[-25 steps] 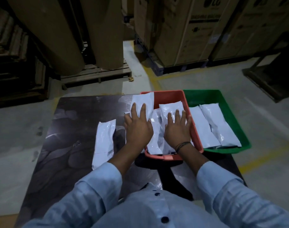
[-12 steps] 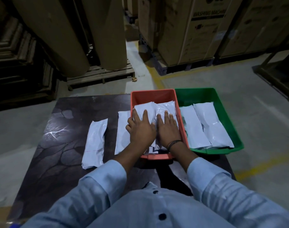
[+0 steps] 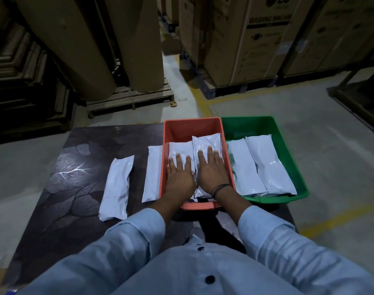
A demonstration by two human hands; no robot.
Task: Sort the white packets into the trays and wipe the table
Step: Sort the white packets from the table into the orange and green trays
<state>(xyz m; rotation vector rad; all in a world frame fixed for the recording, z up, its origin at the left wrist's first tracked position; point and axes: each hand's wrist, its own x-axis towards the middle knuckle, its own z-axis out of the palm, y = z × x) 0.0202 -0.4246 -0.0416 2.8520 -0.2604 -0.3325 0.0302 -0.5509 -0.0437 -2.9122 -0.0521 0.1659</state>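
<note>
At the left, a dark marbled table [image 3: 64, 188] carried a far-left white packet [image 3: 117, 188], lying lengthwise and flat and well apart from the trays. To its right lay a second white packet [image 3: 153, 173], also lengthwise, close against the outer left wall of the orange-red tray [image 3: 192, 126]; whether it touched that wall could not be told.

Inside the orange-red tray, the left hand [image 3: 179, 177] lay palm down with its fingers straight and slightly spread, pressing on the left tray packet [image 3: 180, 149]. Just beside it, the right hand [image 3: 212, 171] did the same, flat and spread on the right tray packet [image 3: 207, 141], which overlapped its neighbour's edge. Neither hand curled round anything. A dark wristband [image 3: 221, 188] circled the right wrist. More white packaging showed under the wrists at the tray's near end, too hidden to count.

The green tray [image 3: 248, 124] stood touching the orange-red tray's right wall. It held an inner green-tray packet [image 3: 243, 167] and an outer green-tray packet [image 3: 269, 165], side by side and slightly angled.

Behind the table stood brown cardboard rolls [image 3: 75, 50] on a wooden pallet [image 3: 128, 99], and at the far right washing-machine cartons [image 3: 256, 39].
</note>
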